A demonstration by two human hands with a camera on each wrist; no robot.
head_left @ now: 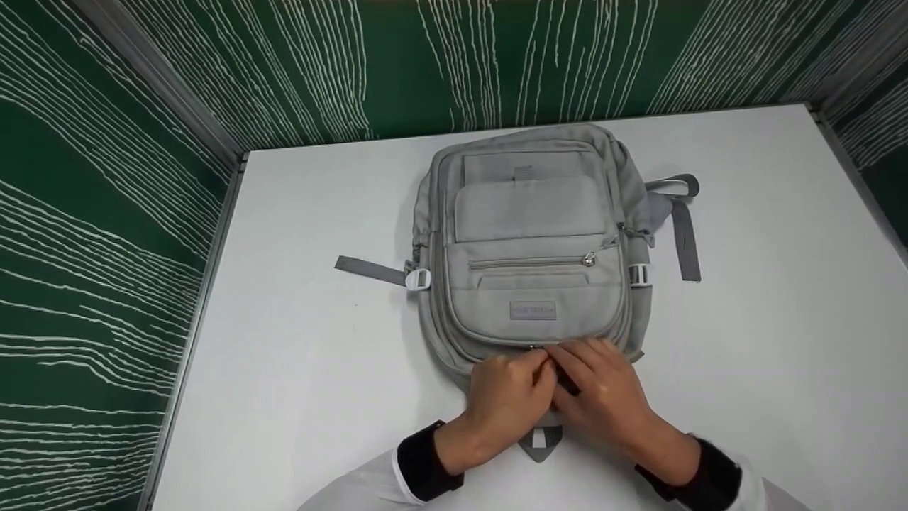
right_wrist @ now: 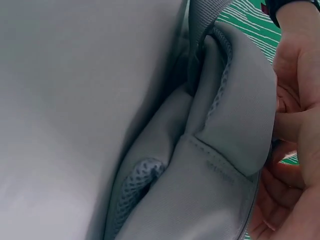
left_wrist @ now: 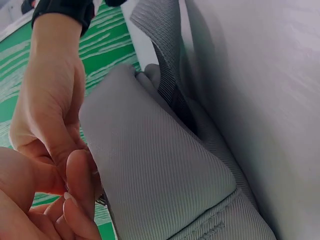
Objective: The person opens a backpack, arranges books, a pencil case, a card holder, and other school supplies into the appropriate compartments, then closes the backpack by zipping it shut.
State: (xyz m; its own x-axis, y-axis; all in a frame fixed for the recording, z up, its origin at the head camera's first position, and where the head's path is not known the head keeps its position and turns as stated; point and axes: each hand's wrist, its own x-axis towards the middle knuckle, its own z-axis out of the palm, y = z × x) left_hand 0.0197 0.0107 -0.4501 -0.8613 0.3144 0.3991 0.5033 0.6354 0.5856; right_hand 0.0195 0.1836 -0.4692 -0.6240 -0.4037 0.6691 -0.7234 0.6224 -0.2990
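A grey backpack [head_left: 528, 213] lies front side up on a white table, its top end toward me. My left hand [head_left: 507, 390] is at the top edge, thumb and forefinger pinching at the zipper, where a small metal bit shows by the fingertips. Close beside it, my right hand [head_left: 603, 390] curls its fingers on the same edge, the fingertips of both hands nearly meeting. A dark patch shows between the hands. In the left wrist view the backpack's side [left_wrist: 155, 150] partly covers the fingers; the right wrist view shows the right hand [right_wrist: 295, 165] behind the fabric.
The white table [head_left: 298, 376] extends on both sides of the backpack. Loose grey straps [head_left: 687, 241] lie out to the right, and another strap [head_left: 369, 270] to the left. A carry loop [head_left: 540, 453] points toward me. Green walls with white lines [head_left: 397, 71] border the table.
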